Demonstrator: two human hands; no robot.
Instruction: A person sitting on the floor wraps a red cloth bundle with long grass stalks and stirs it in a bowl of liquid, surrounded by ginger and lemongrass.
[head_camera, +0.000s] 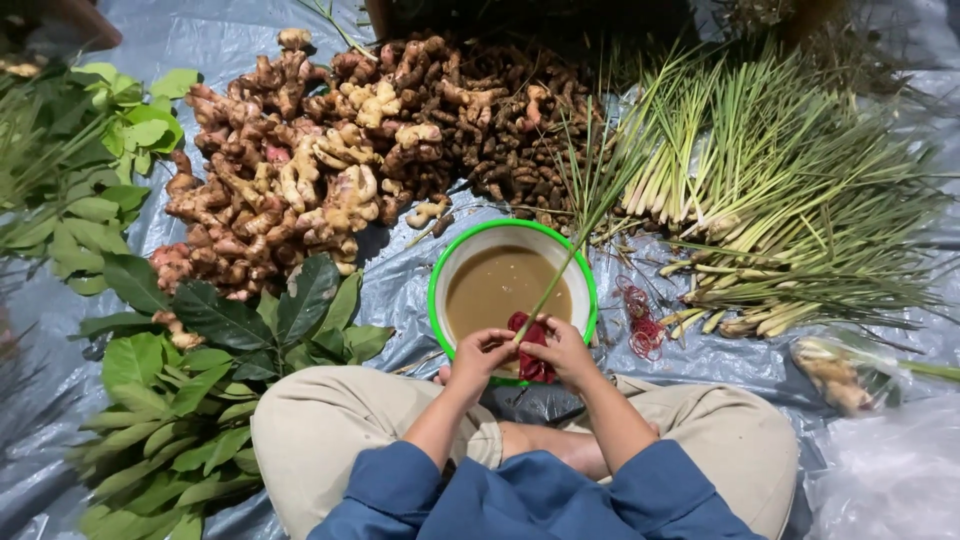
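Note:
I sit cross-legged on a grey tarp. My left hand (478, 355) and my right hand (562, 350) meet over the near rim of a green-rimmed bowl (437, 283) of brown muddy water. Together they grip a lemongrass stalk (562, 262) that slants up to the right over the bowl. A dark red cloth or band bundle (532, 350) is pinched between both hands at the stalk's base. My fingers are curled closed around it.
A big pile of ginger roots (310, 160) lies at the back left, darker small roots (500, 120) beside it. Lemongrass stalks (780, 200) are heaped on the right. Green leaves (180, 400) lie at left. Red rubber bands (642, 325) and a plastic bag (845, 370) sit at right.

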